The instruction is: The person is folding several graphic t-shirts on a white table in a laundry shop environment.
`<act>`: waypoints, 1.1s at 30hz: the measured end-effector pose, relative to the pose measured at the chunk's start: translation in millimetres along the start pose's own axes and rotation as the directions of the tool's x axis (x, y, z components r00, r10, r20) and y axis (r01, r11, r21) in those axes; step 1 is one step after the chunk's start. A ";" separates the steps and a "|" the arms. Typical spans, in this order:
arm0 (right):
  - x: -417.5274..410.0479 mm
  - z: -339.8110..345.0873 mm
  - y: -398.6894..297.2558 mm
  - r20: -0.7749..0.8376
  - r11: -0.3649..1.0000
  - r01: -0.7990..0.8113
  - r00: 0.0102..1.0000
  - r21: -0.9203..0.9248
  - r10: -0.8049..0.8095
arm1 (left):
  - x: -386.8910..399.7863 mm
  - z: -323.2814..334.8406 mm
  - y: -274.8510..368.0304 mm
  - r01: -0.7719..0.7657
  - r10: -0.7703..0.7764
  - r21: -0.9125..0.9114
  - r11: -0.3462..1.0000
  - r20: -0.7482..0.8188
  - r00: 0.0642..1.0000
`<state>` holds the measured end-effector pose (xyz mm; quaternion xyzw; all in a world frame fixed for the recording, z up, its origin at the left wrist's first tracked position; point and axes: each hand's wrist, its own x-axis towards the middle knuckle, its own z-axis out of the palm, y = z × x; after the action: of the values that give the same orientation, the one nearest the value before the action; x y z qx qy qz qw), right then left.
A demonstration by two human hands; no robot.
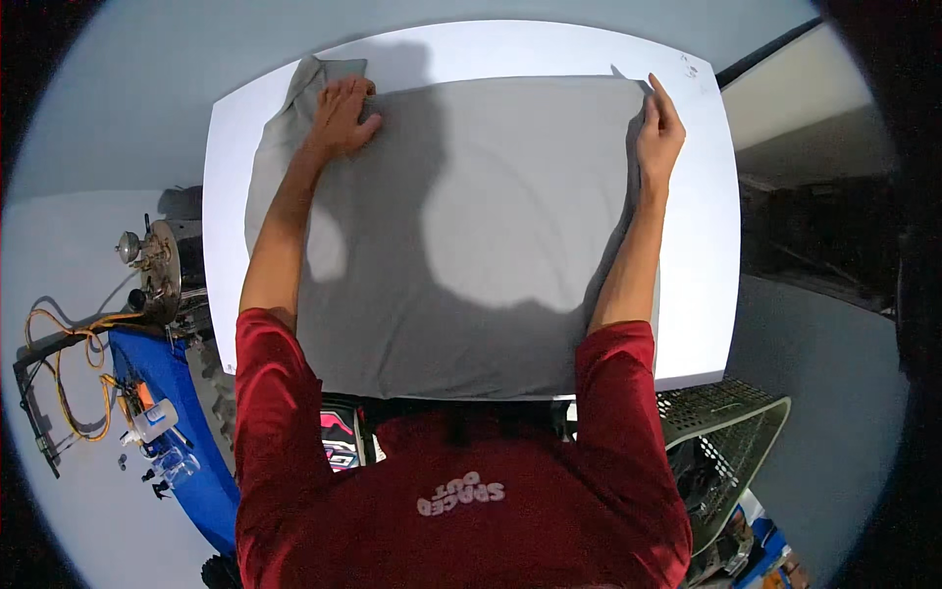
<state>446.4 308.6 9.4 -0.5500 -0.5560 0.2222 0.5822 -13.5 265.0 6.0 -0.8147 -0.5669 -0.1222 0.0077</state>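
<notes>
A grey piece of fabric (500, 191) lies spread over a white tabletop (695, 294). It looks like a garment, but its kind is not plain. At its far left corner a bunched, folded part sticks out past the straight far edge. My left hand (344, 118) rests palm down on the fabric beside that folded part, thumb spread from the fingers. At the far right corner is my right hand (661, 132), turned on edge along the fabric's side. Whether its thumb and fingers pinch the cloth is hard to see. Shadows of my head and arms fall across the fabric.
Left of the table stands a machine with a round metal plate (162, 269). Near it are a yellow cable (62, 397) and a blue surface (158, 368) bearing a translucent bottle (154, 420) and small tools. A perforated plastic basket (765, 434) stands by the near right corner.
</notes>
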 end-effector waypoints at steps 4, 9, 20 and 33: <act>-1.7 3.1 8.5 0.083 0.925 0.114 0.992 -0.363 -0.090 | -5.0 0.6 15.2 0.043 -0.039 0.034 0.999 -0.095 0.995; 9.1 4.1 22.2 0.187 0.795 0.313 0.949 -0.519 -0.252 | -57.2 -3.4 29.0 0.263 -0.227 0.102 0.959 -0.274 0.935; -8.5 1.6 -11.0 0.404 0.579 0.563 0.826 -0.590 -0.392 | -145.2 -6.7 -27.6 0.623 -0.616 -0.012 0.782 -0.162 0.771; -8.2 32.8 22.7 0.498 0.603 0.539 0.829 -0.588 -0.255 | -117.2 6.3 -78.9 0.559 -0.526 0.112 0.822 -0.227 0.820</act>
<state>422.8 321.1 -21.4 -0.5381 -0.8045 -0.0489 0.2466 -123.8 186.1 -34.4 -0.5999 -0.7809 -0.1451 0.0964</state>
